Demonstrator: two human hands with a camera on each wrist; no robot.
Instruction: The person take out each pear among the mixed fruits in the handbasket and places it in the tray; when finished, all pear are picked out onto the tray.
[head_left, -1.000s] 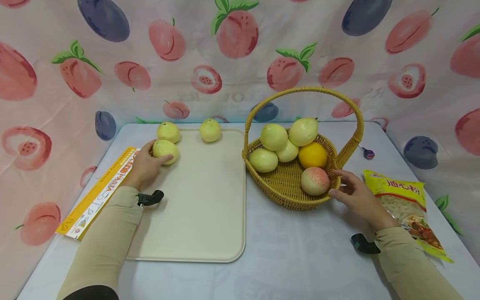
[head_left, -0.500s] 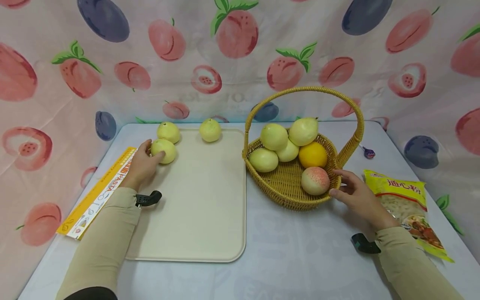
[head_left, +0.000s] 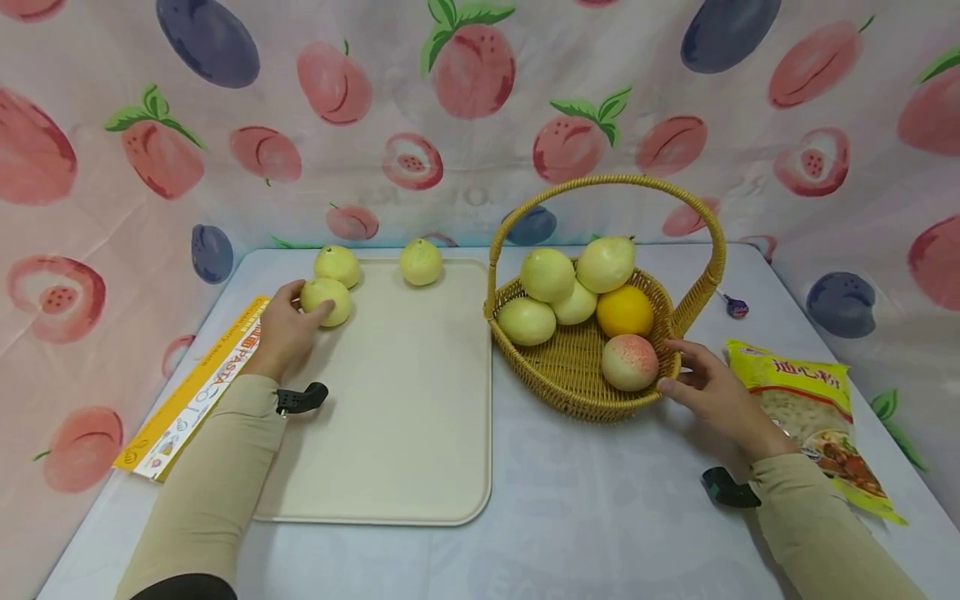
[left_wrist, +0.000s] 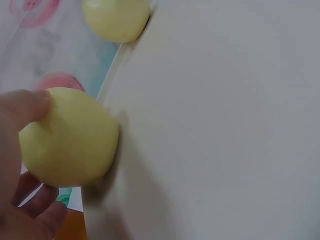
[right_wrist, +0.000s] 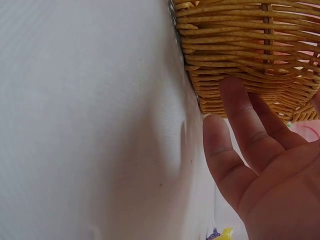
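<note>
My left hand [head_left: 285, 333] grips a round yellow-green pear [head_left: 327, 302] at the left rim of the beige tray [head_left: 390, 400]. In the left wrist view, the thumb lies over this pear [left_wrist: 70, 137] and fingers curl beneath it. Another pear [head_left: 337, 266] sits just behind it, and a third [head_left: 421, 262] is at the tray's far edge. My right hand [head_left: 716, 400] touches the right side of the wicker basket [head_left: 555, 392], fairly straight fingers [right_wrist: 240, 105] against the weave from outside. Several pears [head_left: 547, 275], an orange [head_left: 626, 310] and a peach [head_left: 630, 362] lie in the basket.
A yellow-and-white pasta box [head_left: 198, 387] lies left of the tray, partly behind the left forearm. Right of the basket are a yellow pasta bag [head_left: 810, 408] and a purple-wrapped lollipop [head_left: 737, 307]. The tall basket handle [head_left: 607, 179] arches above the fruit. Fruit-print cloth hangs behind.
My left hand and the pear in it have shifted slightly left, toward the tray's rim, and then stayed nearly still. The right hand and the basket have not visibly moved.
</note>
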